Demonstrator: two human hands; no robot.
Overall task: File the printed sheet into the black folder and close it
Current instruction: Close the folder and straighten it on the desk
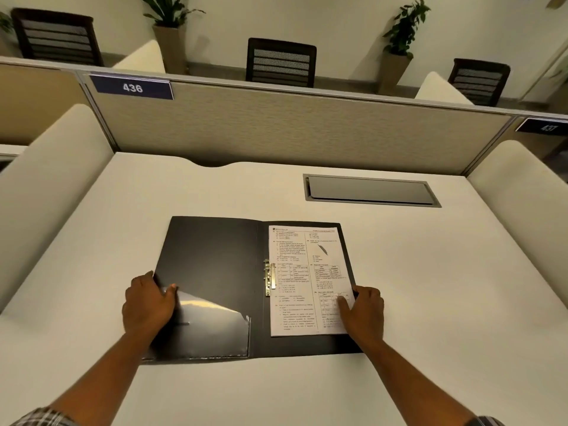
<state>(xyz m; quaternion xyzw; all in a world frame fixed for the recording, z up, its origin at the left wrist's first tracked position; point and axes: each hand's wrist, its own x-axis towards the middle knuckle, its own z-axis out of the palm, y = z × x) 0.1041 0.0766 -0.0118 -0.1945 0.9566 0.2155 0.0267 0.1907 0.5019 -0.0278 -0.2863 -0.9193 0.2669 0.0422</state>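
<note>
- Two hands work on the folder [215,272], which lies open and flat on the desk [430,287], near the front edge.
- Left hand [147,302] holds the outer edge of the left cover: the thumb is on top and the other fingers seem to curl under the edge, so the grip is narrow and closed on the cover.
- Right hand [364,312] lies flat on the sheet [302,281] with the fingers stretched out. It presses and does not grip.
- A clear pocket [212,327] sits in the lower corner of the left cover, just beside the left hand. It shines, so it is probably slippery.
- The sheet rests on the right half of the folder, with its left edge at the metal clip [269,277] in the spine. I cannot tell if the clip is already clamped over the paper.
- In my judgement the sheet is light and soft and will slide or bend easily, so it is better held down flat than pinched.
- The cover looks thin but stiffer. Its free outer edge is the good place to hold it and swing it over.
- Further away there is a grey hatch [368,192] set in the desk, and behind it the partition [276,127].
</note>
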